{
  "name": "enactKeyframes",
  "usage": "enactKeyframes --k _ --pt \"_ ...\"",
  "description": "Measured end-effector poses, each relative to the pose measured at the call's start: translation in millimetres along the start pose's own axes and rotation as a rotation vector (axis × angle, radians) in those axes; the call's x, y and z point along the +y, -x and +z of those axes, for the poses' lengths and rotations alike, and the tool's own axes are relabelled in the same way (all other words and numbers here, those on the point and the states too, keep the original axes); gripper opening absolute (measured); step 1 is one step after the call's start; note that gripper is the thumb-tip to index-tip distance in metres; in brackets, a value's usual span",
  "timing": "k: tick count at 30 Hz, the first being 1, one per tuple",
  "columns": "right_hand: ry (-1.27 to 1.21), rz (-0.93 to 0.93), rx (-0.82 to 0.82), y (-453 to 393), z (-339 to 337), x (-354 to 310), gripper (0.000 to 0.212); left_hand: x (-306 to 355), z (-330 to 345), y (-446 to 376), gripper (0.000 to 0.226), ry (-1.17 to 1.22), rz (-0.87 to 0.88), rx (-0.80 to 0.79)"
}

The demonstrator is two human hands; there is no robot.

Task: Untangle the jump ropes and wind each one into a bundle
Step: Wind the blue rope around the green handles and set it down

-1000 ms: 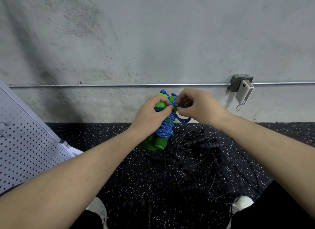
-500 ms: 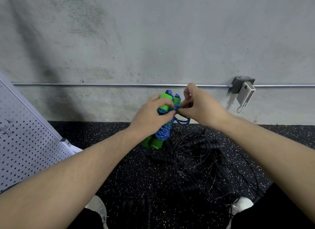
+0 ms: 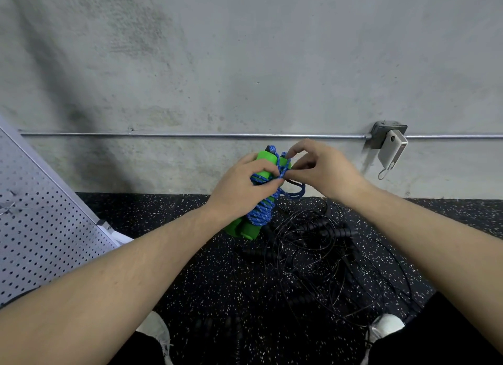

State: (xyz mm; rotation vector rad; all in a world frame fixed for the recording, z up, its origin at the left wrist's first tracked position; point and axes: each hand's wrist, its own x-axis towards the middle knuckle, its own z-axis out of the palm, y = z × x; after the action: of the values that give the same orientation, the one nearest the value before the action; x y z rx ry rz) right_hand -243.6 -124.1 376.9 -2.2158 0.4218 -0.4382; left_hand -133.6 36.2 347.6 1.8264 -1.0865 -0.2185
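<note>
Left hand: left hand (image 3: 239, 193) wraps its curled fingers round the green handles (image 3: 265, 167), holding the bundle up off the floor, tilted, just in front of the wall.
Right hand: right hand (image 3: 324, 171) pinches the blue rope (image 3: 262, 211) between thumb and forefinger at the top of the bundle, touching the left hand's fingertips; the other fingers arch loosely above.
Bundle: two bright green foam cylinders side by side, wound tightly with braided, blue-flecked cord; a short loop hangs free beneath the right hand.
Shoes: white shoes (image 3: 386, 325) at the bottom edge, either side of the bundle's line.
Black ropes: thin, glossy black ropes (image 3: 326, 258) in a loose tangle of loops with ribbed black handles, on the floor below the bundle.
Floor: black rubber floor (image 3: 177, 228), speckled white.
Panel: grey perforated panel (image 3: 40, 215), slanted, well left of the bundle.
Wall: rough grey concrete wall (image 3: 245, 65) behind the bundle; a metal pipe (image 3: 190, 135) runs across it to a grey box (image 3: 388, 134), where a pale rectangular device (image 3: 392, 153) hangs.
</note>
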Motion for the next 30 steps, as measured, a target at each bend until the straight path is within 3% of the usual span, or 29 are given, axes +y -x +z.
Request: enactKeyframes --k 5,14,18,24,30 --pt "0.058 -0.068 -0.038 1.3 -3.3 5.5 0.017 1.2 -2.6 -0.6 0.018 0.035 -0.046 -0.055" --pt "0.098 -0.133 -0.052 2.6 1.5 6.8 0.018 0.3 1.9 -1.1 0.024 0.105 -0.094 -0.023" --pt "0.152 -0.108 -0.046 2.5 4.3 0.1 0.020 -1.7 2.4 -0.5 0.031 0.091 -0.064 0.015" --pt "0.119 -0.004 -0.032 4.3 11.3 -6.8 0.007 -4.0 1.1 1.4 0.040 0.004 -0.024 0.016" --pt "0.146 0.064 -0.072 -0.6 5.1 -10.9 0.004 0.7 5.8 3.6 0.036 0.008 -0.012 -0.011"
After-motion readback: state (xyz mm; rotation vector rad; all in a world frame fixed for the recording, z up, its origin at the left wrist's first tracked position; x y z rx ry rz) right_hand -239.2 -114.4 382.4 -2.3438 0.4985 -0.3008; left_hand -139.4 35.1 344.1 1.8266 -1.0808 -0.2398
